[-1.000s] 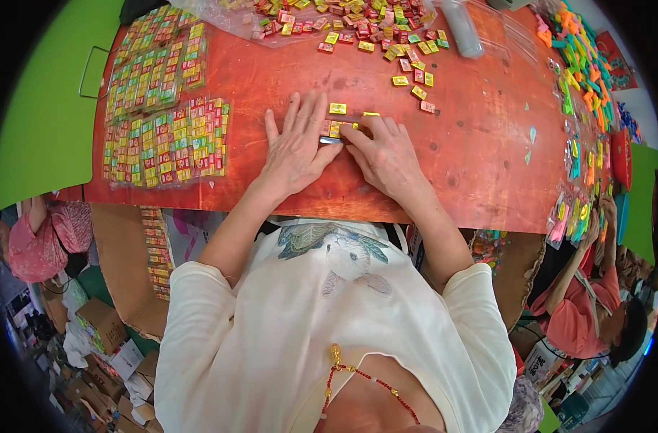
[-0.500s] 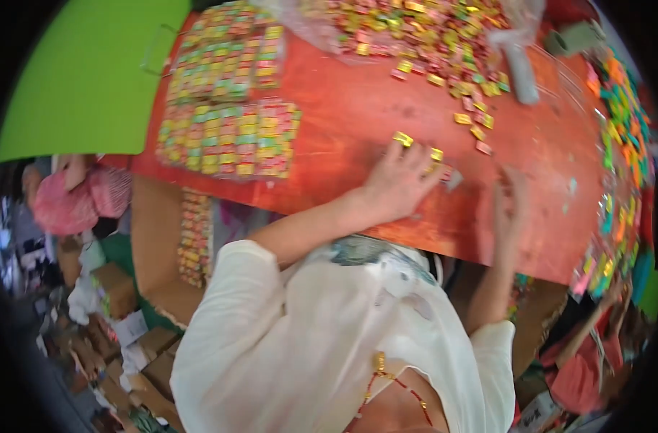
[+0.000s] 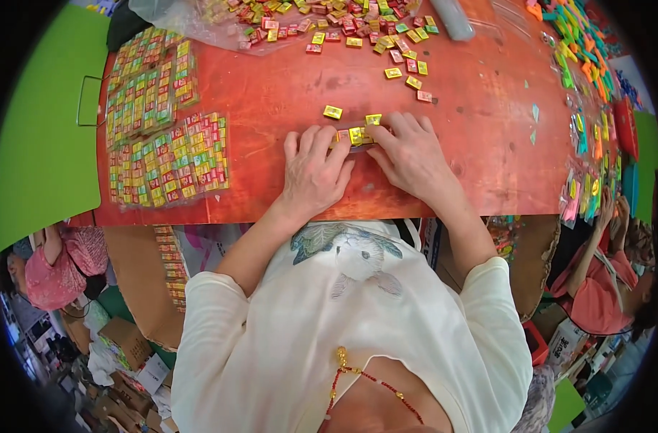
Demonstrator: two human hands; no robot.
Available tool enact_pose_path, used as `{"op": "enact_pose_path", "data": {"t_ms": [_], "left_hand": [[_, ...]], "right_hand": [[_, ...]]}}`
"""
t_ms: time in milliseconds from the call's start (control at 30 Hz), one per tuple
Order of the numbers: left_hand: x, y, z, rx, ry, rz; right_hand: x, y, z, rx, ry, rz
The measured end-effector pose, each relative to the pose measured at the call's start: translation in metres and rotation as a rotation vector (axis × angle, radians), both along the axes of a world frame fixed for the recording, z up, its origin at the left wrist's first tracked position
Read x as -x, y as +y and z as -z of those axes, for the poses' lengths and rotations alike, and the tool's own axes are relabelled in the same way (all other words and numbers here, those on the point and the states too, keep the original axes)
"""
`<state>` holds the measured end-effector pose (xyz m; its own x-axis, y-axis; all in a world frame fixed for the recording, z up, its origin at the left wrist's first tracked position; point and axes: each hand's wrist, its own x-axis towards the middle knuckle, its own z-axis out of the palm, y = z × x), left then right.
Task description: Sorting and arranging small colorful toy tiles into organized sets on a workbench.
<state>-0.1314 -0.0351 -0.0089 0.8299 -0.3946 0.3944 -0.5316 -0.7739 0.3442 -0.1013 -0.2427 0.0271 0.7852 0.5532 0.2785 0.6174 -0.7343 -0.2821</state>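
Near the middle of the red table, a short row of small yellow and pink packets [image 3: 355,136] lies between my two hands, on something dark or clear at its lower edge. My left hand [image 3: 313,167] has its bent fingers closed at the row's left end. At the right end, my right hand [image 3: 413,153] pinches a packet with thumb and fingers. One yellow packet [image 3: 373,119] stands slightly proud of the row, touching the right fingertips. Just beyond the left fingers, a single yellow packet [image 3: 332,112] lies loose.
A heap of loose packets [image 3: 358,25] spreads at the far side, partly on clear plastic. Filled clear packs [image 3: 170,159] lie at left beside a green board [image 3: 47,123]. A grey roll [image 3: 453,18] sits far right of the heap; colourful bagged items [image 3: 585,58] line the right edge. Two people sit nearby.
My right hand has come in from the right to the row. My left hand has moved to the row's left end. The view has turned and shifted, so the table appears straighter.
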Motion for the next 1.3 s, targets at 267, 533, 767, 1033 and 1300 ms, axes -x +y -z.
{"op": "enact_pose_path", "data": {"t_ms": [267, 533, 767, 1033, 1300], "left_hand": [[0.007, -0.002, 0.009, -0.048, -0.078, -0.003], [0.003, -0.003, 0.011, -0.06, -0.086, -0.009], [-0.002, -0.002, 0.006, -0.002, -0.06, -0.02], [-0.018, -0.024, 0.004, -0.19, -0.14, 0.036], [0.008, -0.013, 0.003, -0.212, -0.124, 0.043]], "right_hand": [[-0.014, 0.013, 0.015, 0.04, 0.034, -0.049], [-0.01, 0.018, 0.028, -0.051, 0.029, -0.004], [-0.007, -0.002, 0.02, -0.191, 0.048, 0.035], [0.003, -0.008, 0.035, -0.352, 0.201, 0.285], [0.022, 0.002, 0.041, -0.47, 0.314, 0.206]]}}
